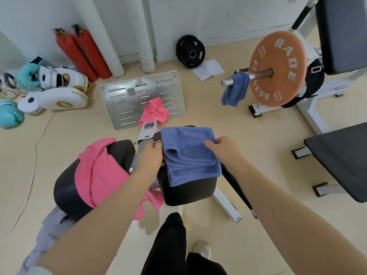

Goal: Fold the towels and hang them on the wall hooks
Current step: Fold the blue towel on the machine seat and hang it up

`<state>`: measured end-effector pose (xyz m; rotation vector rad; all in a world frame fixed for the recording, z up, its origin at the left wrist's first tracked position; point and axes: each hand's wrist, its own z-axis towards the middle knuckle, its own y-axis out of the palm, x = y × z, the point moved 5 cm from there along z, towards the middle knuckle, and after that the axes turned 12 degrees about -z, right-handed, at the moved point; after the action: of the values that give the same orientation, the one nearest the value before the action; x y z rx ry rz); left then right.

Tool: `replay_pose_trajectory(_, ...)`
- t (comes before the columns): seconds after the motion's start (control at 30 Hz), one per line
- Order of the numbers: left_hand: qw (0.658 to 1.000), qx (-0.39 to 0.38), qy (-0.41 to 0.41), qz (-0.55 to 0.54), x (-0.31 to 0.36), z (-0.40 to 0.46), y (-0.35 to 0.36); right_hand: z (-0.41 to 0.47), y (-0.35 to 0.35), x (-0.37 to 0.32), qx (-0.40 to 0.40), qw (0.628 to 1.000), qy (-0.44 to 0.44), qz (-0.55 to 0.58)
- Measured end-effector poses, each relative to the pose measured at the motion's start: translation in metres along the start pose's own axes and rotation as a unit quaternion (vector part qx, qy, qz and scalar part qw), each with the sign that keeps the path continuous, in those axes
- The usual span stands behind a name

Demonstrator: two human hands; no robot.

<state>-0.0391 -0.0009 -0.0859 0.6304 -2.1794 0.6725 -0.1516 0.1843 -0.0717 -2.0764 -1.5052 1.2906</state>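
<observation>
The blue towel (190,155), folded in layers, is lying on the black seat pad (188,191). The left hand (152,155) is pinching its left edge; the right hand (223,148) is gripping its right edge.

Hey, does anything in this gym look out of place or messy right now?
Yes. A blue towel dangles from the barbell end, a crumpled pink towel lies on the metal footplate, another pink towel sprawls over a black pad, and white paper lies on the floor.
</observation>
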Motion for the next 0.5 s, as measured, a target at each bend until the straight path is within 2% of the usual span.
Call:
replay_pose_trajectory(0.07, 0.992, 0.028, -0.086, -0.088, 0.001, -0.010, 0.001, -0.005, 0.003, 0.000, -0.020, 0.997, 0.011, 0.067)
replay_pose_trajectory(0.17, 0.991, -0.012, -0.098, -0.089, 0.006, -0.022, 0.007, -0.012, 0.004, -0.001, -0.051, 0.985, 0.018, 0.166)
replay_pose_trajectory(0.2, 0.993, -0.037, -0.084, -0.078, 0.009, -0.026, 0.009, -0.014, 0.004, -0.001, -0.064, 0.971, 0.027, 0.229)
replay_pose_trajectory(0.27, 0.995, -0.059, -0.062, -0.058, 0.014, -0.030, 0.009, -0.019, 0.004, -0.002, -0.110, 0.919, 0.040, 0.377)
replay_pose_trajectory(0.33, 0.995, -0.070, -0.058, -0.051, 0.018, -0.035, 0.007, -0.024, -0.001, -0.001, -0.157, 0.867, 0.012, 0.473)
replay_pose_trajectory(0.4, 0.989, -0.108, -0.058, -0.079, 0.017, -0.042, 0.006, -0.029, -0.004, 0.007, -0.180, 0.858, -0.008, 0.481)
replay_pose_trajectory(0.5, 0.978, -0.173, -0.082, -0.080, -0.003, -0.049, 0.005, -0.036, 0.000, 0.027, -0.213, 0.905, 0.008, 0.367)
